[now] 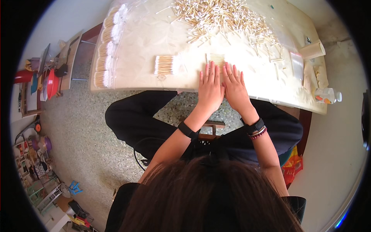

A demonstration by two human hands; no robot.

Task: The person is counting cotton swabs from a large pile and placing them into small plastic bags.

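My left hand (210, 83) and my right hand (234, 86) lie side by side at the near edge of the table, palms down with fingers stretched out. Their fingertips reach the near part of a row of cotton swabs (215, 58) laid parallel; the hands hide part of it. Left of it lies a second neat row of cotton swabs (165, 64), with no hand on it. Beyond, a big loose heap of cotton swabs (220, 17) spreads over the far side of the table.
Packed bundles of cotton swabs (104, 62) line the table's left edge. On the right are a cardboard-coloured roll (313, 50), a clear plastic bottle (327, 96) at the corner, and a few stray swabs (276, 70). The pale table (135, 77) ends just before my knees.
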